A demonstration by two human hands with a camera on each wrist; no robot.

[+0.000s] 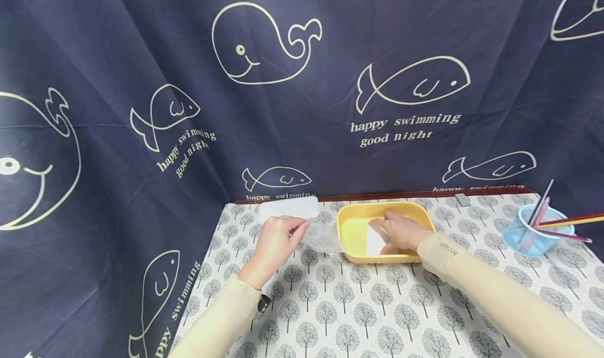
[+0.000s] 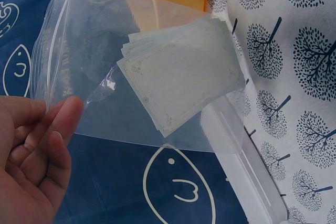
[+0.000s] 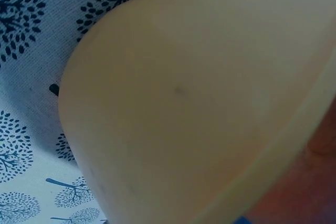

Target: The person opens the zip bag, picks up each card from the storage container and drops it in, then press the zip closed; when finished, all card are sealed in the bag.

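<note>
Lower centre of the frame, the left hand (image 1: 277,244) pinches a clear plastic zip bag (image 1: 322,238) between thumb and fingers near its zip end, and the left wrist view shows a fanned stack of pale cards with printed borders (image 2: 184,74) inside it! Just right of that, the right hand (image 1: 402,232) is down in a yellow rectangular tray (image 1: 353,231), fingers spread over a white paper piece (image 1: 375,241), whether gripping it I cannot tell, while a light-blue cup (image 1: 530,235) holding pencils stands at the far right.
</note>
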